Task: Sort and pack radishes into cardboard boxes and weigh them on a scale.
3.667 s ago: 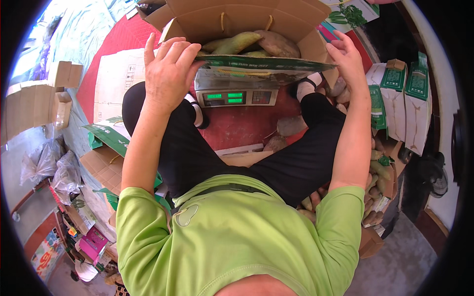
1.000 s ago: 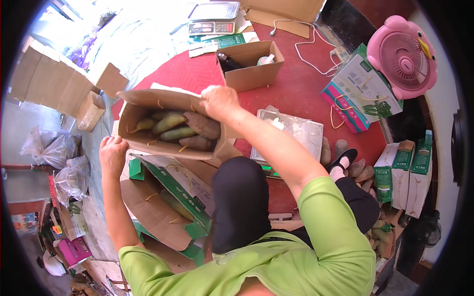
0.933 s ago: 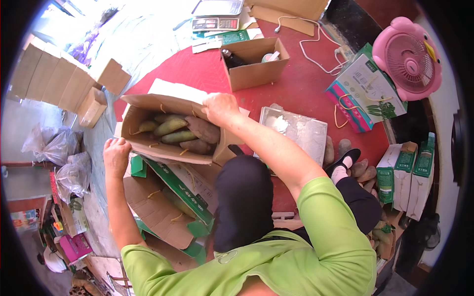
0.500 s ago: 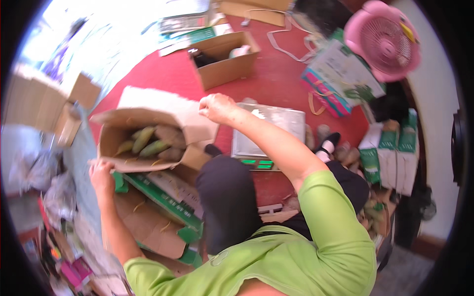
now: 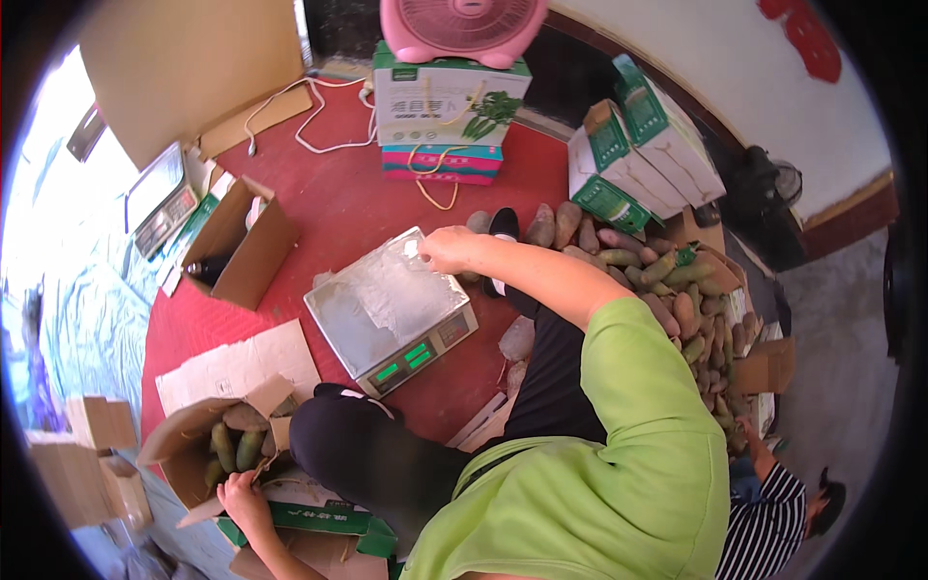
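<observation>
My left hand (image 5: pixel 246 501) is at the near rim of an open cardboard box (image 5: pixel 188 464), its fingers curled at the edge beside a thin cord handle. Inside the box lie green-skinned and brownish tubers (image 5: pixel 224 447). Reaching across to the far right, my right hand (image 5: pixel 447 249) has its fingers pinched at the corner of a digital scale (image 5: pixel 440 338). A wrinkled clear plastic film (image 5: pixel 396 295) covers part of the metal pan. Whatever is between those fingertips is too small to make out. Under the box sits a green and white carton (image 5: pixel 319 517).
A pile of tubers (image 5: pixel 691 309) spreads on the right, where another person in a striped shirt (image 5: pixel 768 527) reaches in. White and green cartons (image 5: pixel 643 155) stand behind it. A pink fan (image 5: pixel 464 24) rests on stacked gift boxes (image 5: pixel 449 101). An open brown box (image 5: pixel 256 256) holds a dark bottle.
The view has swung to the right, bringing the tuber pile and the other person into sight. My right hand has come down from the air to the scale's corner.
</observation>
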A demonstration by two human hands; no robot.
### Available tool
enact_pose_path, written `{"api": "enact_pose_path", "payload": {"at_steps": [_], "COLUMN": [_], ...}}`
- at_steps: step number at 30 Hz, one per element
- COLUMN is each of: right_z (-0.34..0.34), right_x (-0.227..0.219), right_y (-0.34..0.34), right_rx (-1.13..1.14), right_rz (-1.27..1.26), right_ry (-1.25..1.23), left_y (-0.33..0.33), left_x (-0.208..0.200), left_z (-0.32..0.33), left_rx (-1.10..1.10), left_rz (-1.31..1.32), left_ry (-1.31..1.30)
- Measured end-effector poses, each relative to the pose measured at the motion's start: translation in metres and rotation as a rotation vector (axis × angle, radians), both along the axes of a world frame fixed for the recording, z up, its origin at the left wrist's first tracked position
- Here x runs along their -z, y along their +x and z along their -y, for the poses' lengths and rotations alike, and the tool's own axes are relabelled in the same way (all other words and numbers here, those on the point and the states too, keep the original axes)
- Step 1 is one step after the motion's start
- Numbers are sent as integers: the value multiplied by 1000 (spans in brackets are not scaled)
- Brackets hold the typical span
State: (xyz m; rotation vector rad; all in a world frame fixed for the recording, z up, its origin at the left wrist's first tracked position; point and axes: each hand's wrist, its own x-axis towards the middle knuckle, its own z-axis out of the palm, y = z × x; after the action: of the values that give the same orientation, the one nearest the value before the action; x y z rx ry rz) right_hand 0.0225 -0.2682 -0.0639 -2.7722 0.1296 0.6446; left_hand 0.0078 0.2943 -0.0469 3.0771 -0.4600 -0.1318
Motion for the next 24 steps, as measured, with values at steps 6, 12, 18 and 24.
{"api": "enact_pose_path", "payload": {"at_steps": [6,12,18,24], "right_z": [63,131,173,204], "right_x": [-11,-13,3,27], "right_y": [-40,-77,-116,-124], "right_rx": [234,389,884,1001], "right_rz": [83,135,-1,223], "right_ry": [-11,-3,347,448], "left_y": [-4,-11,-13,-13], "left_x": [-4,9,-80,-115], "left_z": [-12,-74,33,169], "left_rx": [125,194,-306,287], "left_rz": [31,71,-418,-8], "left_ry": [119,63,225,-461]}}
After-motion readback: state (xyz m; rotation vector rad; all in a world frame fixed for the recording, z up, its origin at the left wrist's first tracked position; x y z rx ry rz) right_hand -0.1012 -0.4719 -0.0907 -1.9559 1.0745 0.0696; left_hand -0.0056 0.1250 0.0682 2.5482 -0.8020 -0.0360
